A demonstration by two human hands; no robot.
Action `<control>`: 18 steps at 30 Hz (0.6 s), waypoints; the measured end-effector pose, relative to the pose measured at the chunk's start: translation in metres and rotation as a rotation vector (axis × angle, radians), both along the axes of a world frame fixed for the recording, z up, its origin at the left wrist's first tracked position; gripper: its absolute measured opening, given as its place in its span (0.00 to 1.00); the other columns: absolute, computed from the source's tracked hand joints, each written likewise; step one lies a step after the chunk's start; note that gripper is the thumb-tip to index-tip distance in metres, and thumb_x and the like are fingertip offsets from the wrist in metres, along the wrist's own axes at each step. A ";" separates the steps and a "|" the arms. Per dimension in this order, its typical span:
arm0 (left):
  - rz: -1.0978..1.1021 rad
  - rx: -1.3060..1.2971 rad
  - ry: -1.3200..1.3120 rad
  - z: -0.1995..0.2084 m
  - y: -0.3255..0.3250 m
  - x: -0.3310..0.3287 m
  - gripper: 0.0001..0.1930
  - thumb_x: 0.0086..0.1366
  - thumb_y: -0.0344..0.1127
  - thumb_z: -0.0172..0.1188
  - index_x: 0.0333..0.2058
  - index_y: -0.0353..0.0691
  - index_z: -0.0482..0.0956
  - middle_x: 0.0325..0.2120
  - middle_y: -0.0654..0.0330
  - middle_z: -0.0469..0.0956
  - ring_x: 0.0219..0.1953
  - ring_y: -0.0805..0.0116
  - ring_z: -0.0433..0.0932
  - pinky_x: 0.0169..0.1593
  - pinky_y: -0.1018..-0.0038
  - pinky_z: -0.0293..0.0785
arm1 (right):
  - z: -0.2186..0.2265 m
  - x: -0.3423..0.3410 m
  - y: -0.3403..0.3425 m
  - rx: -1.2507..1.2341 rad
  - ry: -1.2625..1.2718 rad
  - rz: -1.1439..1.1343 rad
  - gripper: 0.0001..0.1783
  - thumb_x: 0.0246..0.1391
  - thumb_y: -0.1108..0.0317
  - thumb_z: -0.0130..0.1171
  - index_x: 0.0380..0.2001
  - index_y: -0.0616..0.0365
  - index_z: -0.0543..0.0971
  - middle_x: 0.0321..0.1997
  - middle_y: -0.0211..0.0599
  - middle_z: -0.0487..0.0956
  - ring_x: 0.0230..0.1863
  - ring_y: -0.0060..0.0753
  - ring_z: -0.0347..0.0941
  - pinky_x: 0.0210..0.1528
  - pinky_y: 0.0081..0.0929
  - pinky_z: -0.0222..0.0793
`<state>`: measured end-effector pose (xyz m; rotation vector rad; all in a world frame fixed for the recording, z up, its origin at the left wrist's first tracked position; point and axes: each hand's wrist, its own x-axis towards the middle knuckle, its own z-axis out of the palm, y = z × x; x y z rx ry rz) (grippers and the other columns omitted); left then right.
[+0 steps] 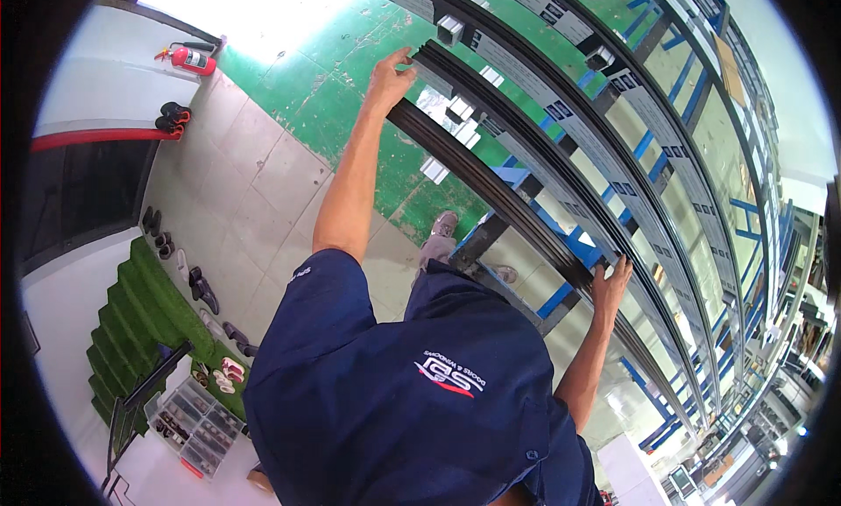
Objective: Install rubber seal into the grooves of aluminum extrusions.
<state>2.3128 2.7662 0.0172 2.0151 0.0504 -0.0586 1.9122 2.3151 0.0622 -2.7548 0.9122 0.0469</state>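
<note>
Left hand [390, 77] up high, fingers curled over the top edge of a long dark metal bar [491, 186]; right hand [611, 283] lower down, closed around the same bar. Resting on a blue rack [561, 243] beside more long bars [561, 103], above the green floor [337, 85]. Far off by the wall, a red fire extinguisher [193, 60], with shoes [201, 289] near a green mat [144, 318].
</note>
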 end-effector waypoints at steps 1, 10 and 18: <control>-0.016 -0.037 0.025 0.002 0.001 -0.001 0.22 0.60 0.33 0.62 0.54 0.43 0.79 0.46 0.58 0.81 0.37 0.63 0.81 0.47 0.67 0.76 | -0.001 0.000 0.001 0.008 -0.049 -0.029 0.40 0.52 0.66 0.61 0.67 0.66 0.59 0.70 0.68 0.55 0.74 0.64 0.47 0.73 0.48 0.48; -0.100 0.024 0.013 0.006 0.006 0.002 0.23 0.60 0.30 0.60 0.55 0.41 0.78 0.48 0.56 0.78 0.39 0.63 0.80 0.48 0.68 0.75 | -0.003 0.004 0.009 -0.031 0.060 0.034 0.41 0.52 0.67 0.60 0.68 0.65 0.59 0.72 0.69 0.53 0.73 0.67 0.46 0.72 0.47 0.49; -0.102 -0.074 0.067 0.005 0.008 0.004 0.23 0.59 0.28 0.60 0.55 0.40 0.78 0.49 0.56 0.78 0.41 0.63 0.80 0.49 0.68 0.75 | -0.003 0.009 0.016 -0.105 0.098 0.104 0.41 0.52 0.68 0.59 0.67 0.68 0.58 0.71 0.70 0.53 0.73 0.68 0.47 0.72 0.47 0.51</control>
